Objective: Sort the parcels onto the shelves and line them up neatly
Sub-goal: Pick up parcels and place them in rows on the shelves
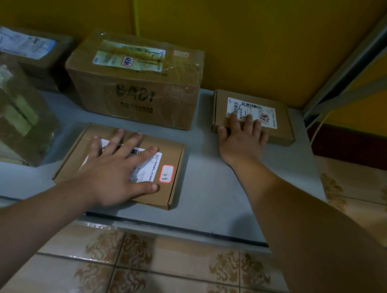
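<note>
Parcels (4, 113) crowd the left end of the shelf (208, 173). Left hand (117, 175), spread flat, presses a flat box (173, 150) near the front edge. Right hand (242, 138), also flat, rests on a small box (282, 132) by the back right corner, likely to slide both into line.

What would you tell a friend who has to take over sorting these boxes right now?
Left hand: flat, fingers spread, pressing on the front flat parcel.
Right hand: flat on the back flat parcel, at the back right of the grey shelf.
The two parcels lie apart; the big box stands behind the front one, with a wrapped parcel and a back-left box to its left.
Done: the five parcels in view are on the shelf.
Left: probably slide the two flat parcels into line with the rest.
</note>
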A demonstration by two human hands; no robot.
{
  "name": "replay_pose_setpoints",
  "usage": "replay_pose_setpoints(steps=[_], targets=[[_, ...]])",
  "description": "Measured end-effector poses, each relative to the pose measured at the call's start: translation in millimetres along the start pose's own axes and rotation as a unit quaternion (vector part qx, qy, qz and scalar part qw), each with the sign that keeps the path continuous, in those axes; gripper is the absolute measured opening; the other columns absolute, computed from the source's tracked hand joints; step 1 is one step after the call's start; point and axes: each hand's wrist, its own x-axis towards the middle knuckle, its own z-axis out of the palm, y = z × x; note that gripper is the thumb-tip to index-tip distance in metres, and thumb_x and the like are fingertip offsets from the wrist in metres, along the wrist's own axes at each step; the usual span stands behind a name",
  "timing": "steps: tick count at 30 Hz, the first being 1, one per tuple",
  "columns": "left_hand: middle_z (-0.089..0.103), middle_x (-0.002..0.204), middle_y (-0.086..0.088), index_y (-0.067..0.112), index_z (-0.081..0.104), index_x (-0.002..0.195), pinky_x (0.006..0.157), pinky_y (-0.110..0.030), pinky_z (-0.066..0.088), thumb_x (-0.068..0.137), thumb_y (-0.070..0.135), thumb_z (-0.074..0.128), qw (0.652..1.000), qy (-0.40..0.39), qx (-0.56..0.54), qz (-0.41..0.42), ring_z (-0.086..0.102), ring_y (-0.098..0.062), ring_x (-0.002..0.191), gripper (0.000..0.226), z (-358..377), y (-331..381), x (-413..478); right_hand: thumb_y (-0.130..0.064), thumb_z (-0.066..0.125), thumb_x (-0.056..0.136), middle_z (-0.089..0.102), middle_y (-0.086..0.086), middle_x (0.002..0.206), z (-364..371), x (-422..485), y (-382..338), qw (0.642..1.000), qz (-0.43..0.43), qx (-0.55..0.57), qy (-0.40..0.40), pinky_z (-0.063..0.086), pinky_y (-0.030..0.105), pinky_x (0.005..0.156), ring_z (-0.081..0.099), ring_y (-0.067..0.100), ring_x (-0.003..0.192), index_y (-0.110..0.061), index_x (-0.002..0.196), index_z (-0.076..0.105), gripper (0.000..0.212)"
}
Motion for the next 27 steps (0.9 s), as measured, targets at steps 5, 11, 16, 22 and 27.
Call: replay_pose_setpoints(steps=[5, 11, 16, 22, 27], targets=[[-0.015, 0.161, 0.011, 0.054, -0.005, 0.147, 0.112, -0.058, -0.011, 0.057, 0.096, 0.008, 1.000, -0.013, -0.020, -0.009, -0.024, -0.021, 0.145, 0.100, -2.3, 1.3, 2.5, -0.060, 0.024, 0.100, 0.001, 0.012, 0.165, -11.0, -1.8, -2.9, 1.000, -0.002, -0.006, -0.012, -0.004, 0.053, 0.119, -0.003, 0.035, 0.151, -0.030, 0.157, 0.011, 0.065], [-0.001, 0.163, 0.004, 0.049, 0.014, 0.149, 0.114, -0.063, 0.001, 0.077, 0.079, 0.045, 0.990, -0.119, -0.074, -0.016, -0.009, -0.026, 0.148, 0.083, -48.8, 10.6, 2.4, -0.060, 0.030, 0.099, 0.008, 0.012, 0.165, -66.6, -51.7, -6.9, 0.997, -0.029, -0.018, -0.065, 0.004, 0.051, 0.120, 0.006, 0.032, 0.151, -0.022, 0.158, 0.009, 0.073], [0.026, 0.158, 0.000, 0.033, 0.031, 0.149, 0.116, -0.046, 0.019, 0.086, 0.057, 0.059, 0.981, -0.128, -0.147, 0.016, 0.019, -0.026, 0.145, 0.073, -118.0, 11.1, -41.4, -0.060, 0.035, 0.097, 0.026, 0.014, 0.158, -146.1, -109.2, -29.6, 0.991, -0.036, -0.059, -0.119, 0.018, 0.050, 0.118, 0.023, 0.034, 0.145, -0.017, 0.155, 0.022, 0.073], [0.030, 0.156, -0.002, 0.027, 0.034, 0.148, 0.114, -0.035, 0.026, 0.088, 0.050, 0.062, 0.972, -0.141, -0.186, 0.005, 0.028, -0.022, 0.142, 0.070, -238.9, 5.1, -150.0, -0.061, 0.033, 0.098, 0.028, 0.012, 0.159, -272.7, -203.3, -86.4, 0.982, -0.019, -0.035, -0.183, 0.021, 0.046, 0.117, 0.027, 0.032, 0.144, -0.018, 0.155, 0.022, 0.073], [0.033, 0.155, 0.001, 0.028, 0.035, 0.148, 0.112, -0.031, 0.029, 0.089, 0.047, 0.061, 0.965, -0.145, -0.215, -0.031, 0.033, -0.020, 0.139, 0.067, -375.7, -0.7, -261.4, -0.061, 0.039, 0.096, 0.036, 0.010, 0.155, -408.7, -277.2, -143.8, 0.975, -0.043, -0.026, -0.217, 0.027, 0.044, 0.114, 0.035, 0.032, 0.140, -0.021, 0.153, 0.029, 0.070]])
